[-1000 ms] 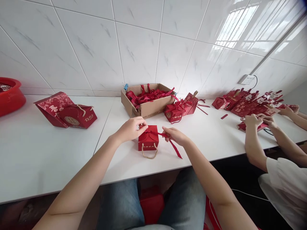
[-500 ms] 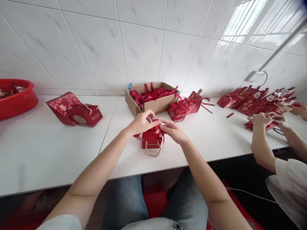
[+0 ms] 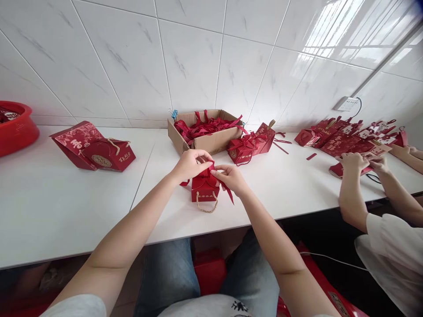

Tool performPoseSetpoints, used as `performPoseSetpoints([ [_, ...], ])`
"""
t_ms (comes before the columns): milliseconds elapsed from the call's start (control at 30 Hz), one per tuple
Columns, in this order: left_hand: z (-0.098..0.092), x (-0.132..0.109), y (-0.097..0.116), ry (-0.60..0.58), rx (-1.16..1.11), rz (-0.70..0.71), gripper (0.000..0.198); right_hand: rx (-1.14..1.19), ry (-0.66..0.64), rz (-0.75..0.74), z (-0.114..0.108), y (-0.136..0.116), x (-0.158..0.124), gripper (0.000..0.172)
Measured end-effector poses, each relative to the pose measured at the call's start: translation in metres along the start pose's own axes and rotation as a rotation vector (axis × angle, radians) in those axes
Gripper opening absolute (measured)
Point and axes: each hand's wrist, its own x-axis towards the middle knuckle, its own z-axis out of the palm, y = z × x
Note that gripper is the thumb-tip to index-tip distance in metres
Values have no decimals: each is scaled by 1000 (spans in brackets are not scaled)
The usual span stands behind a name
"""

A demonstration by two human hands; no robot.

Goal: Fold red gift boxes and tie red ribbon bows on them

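Note:
A small red gift box (image 3: 204, 194) with a gold rope handle (image 3: 206, 211) stands on the white table (image 3: 172, 220) in front of me. At the top of the box a red ribbon (image 3: 228, 193) is looped, one tail hanging to the right. My left hand (image 3: 195, 166) pinches the ribbon from the left, thumb and fingers closed on its raised loop. From the right my right hand (image 3: 229, 178) also pinches the ribbon, just beside the left fingertips. The knot itself is partly hidden by my fingers.
Behind the box is a cardboard box (image 3: 218, 144) of loose red ribbons. Red gift boxes stand at left (image 3: 95, 149) and right (image 3: 244, 149). A red basin (image 3: 18, 136) is far left. At right, a co-worker's hands (image 3: 355, 162) handle a red box near a pile of boxes.
The ribbon now rises in a loop between my fingertips, and its right tail sticks out further. My view has shifted slightly, moving the scene a little left.

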Motion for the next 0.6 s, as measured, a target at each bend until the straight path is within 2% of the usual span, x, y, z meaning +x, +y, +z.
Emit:
performPoseSetpoints([
  [133, 0, -3, -1, 4, -19, 58, 15, -7, 54, -32, 8, 1, 3, 34],
  [267, -7, -11, -15, -5, 12, 19, 23, 14, 184, -106, 11, 6, 5, 31],
  [333, -10, -16, -24, -71, 86, -4, 25, 67, 145, -79, 11, 9, 5, 32],
  [433, -9, -21, -33, -158, 235, -26, 21, 128, 12, -46, 8, 12, 5, 33],
  [600, -3, -20, -37, -159, 360, -35, 18, 56, -116, -95, 0, 13, 7, 33],
])
